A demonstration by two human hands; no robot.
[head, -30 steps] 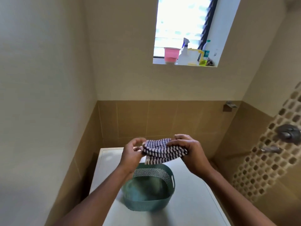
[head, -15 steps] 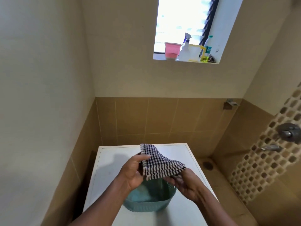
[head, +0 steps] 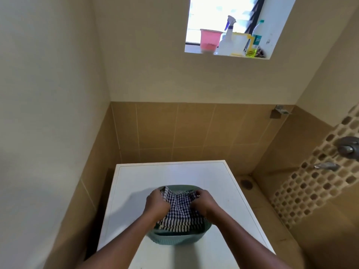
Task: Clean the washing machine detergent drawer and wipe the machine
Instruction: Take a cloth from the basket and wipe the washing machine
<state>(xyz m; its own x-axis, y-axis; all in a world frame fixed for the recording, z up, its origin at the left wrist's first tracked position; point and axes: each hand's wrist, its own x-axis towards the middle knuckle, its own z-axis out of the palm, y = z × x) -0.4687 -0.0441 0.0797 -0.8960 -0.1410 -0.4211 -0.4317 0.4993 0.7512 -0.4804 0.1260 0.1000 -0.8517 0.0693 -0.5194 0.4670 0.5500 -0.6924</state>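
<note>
Left hand (head: 157, 203), right hand (head: 204, 203) grip checked cloth (head: 180, 212), seemingly inside basket (head: 174, 239) atop washing machine (head: 136, 191); spray bottle (head: 226, 42) on sill (head: 192, 49).

The checked cloth (head: 179, 210) is woven fabric, soft and matt, creased into folds. The basket (head: 174, 239) is teal plastic with a ribbed, perforated wall and a dull sheen. The washing machine top (head: 155, 175) is smooth, white and faintly glossy. The wall tiles (head: 194, 129) are tan with a satin finish. The tap (head: 347, 147) is grey metal.
</note>
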